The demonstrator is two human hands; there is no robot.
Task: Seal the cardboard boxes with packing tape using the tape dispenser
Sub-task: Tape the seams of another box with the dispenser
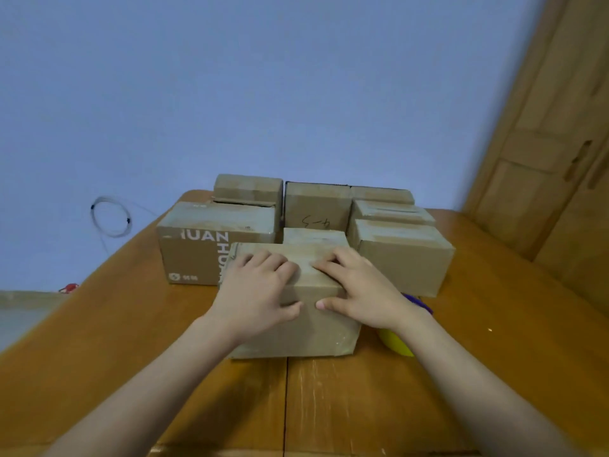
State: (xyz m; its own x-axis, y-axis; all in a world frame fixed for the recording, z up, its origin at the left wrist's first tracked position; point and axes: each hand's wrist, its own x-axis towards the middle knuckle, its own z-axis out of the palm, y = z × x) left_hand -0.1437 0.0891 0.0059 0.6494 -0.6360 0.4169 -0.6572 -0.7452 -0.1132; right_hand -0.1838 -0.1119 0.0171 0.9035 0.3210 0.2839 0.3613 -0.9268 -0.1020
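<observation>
At the near middle of the counter [329, 407] stands the cardboard box [296, 328] in hand, your left hand [257, 291] and right hand [359, 291] side by side on its top, fingers curled over the flaps, thumbs on the front face. Hold the flaps flush and the seam closed before reaching for tape. Count: eight boxes visible, seven stacked toward the far edge [402, 249]. One yellow-and-purple object [400, 344], probably the tape dispenser, lies just right of the box, partly hidden.
</observation>
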